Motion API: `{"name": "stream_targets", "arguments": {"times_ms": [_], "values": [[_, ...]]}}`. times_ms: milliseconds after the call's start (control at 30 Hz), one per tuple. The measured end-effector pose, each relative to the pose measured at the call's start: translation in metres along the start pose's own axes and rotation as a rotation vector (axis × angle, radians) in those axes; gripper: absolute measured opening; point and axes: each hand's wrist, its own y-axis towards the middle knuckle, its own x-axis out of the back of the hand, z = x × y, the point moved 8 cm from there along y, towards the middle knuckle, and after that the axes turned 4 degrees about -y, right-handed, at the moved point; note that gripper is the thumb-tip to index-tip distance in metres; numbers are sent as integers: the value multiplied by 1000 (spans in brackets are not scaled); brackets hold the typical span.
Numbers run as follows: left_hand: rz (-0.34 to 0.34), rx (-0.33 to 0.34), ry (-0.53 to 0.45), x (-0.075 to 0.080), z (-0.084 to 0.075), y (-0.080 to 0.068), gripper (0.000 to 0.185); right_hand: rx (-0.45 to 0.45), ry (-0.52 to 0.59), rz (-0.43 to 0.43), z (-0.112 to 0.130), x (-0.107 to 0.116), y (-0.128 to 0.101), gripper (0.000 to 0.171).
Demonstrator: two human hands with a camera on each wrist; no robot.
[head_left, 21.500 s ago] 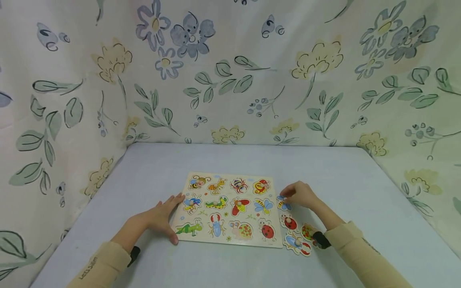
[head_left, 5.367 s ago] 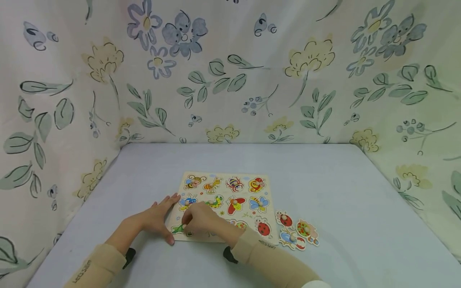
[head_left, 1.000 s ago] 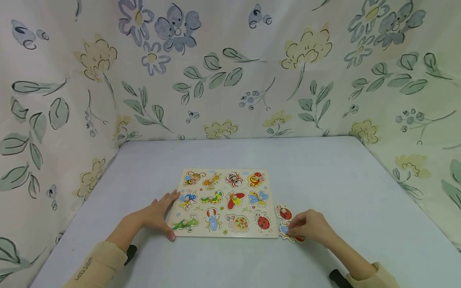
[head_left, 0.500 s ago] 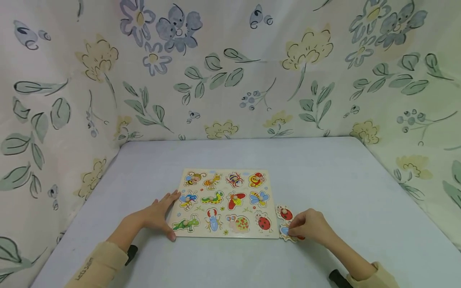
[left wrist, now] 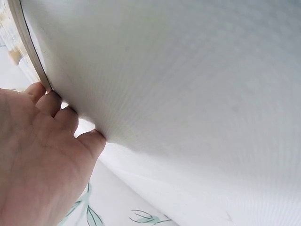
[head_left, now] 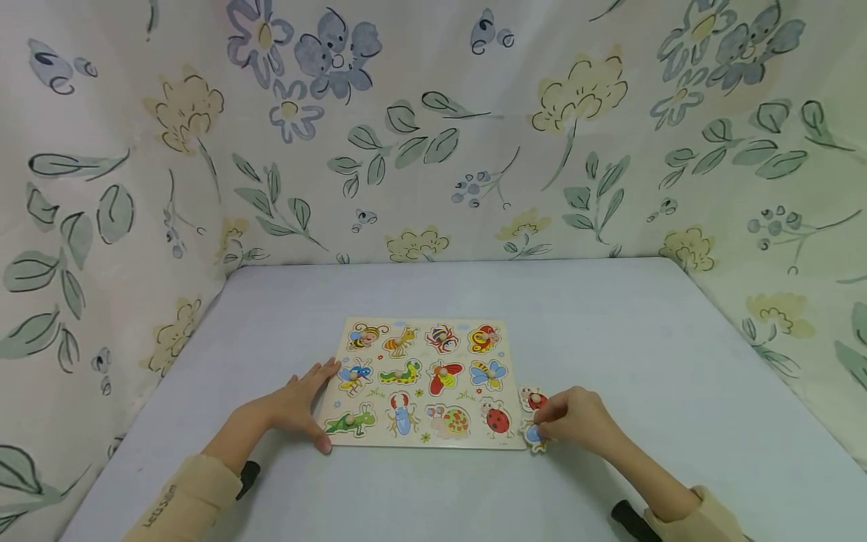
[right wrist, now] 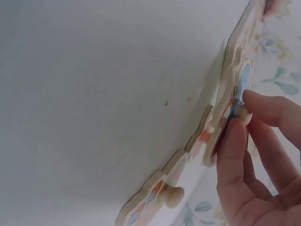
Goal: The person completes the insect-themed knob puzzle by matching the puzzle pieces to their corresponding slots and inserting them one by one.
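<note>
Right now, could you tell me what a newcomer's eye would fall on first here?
A bright insect puzzle board lies mid-table. The left hand rests flat on its left edge. Just off its right edge, the right hand pinches the knob of a loose blue-winged piece, beside a ladybird piece; flowered cloth hangs behind.

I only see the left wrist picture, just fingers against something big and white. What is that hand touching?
Observer: The left hand rests flat against the left edge of a wooden insect puzzle board.
Operator: What's the other hand doing?
Observer: The right hand pinches the peg of a blue-winged insect piece, beside the board's right edge.
Operator: Any more loose pieces?
Observer: A red ladybird piece lies just behind it on the pale table.
</note>
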Motion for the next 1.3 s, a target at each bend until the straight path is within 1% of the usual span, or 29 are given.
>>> {"name": "stream_targets", "arguments": {"times_ms": [267, 633, 800, 1033, 1133, 1300], "values": [[-9, 2, -2, 1, -2, -2, 131, 82, 11, -7, 13, -6, 7, 11], [-9, 2, -5, 1, -3, -3, 131, 175, 63, 34, 38, -21, 19, 15], [2, 3, -6, 0, 0, -1, 132, 223, 46, 36, 50, -26, 25, 16], [3, -1, -6, 0, -1, -1, 132, 291, 18, 77, 69, -37, 32, 17], [2, 4, -3, 0, 0, 0, 132, 306, 14, 87, 77, -42, 34, 17], [3, 14, -5, -1, 1, 0, 133, 299, 24, 117, 83, -52, 39, 18]]}}
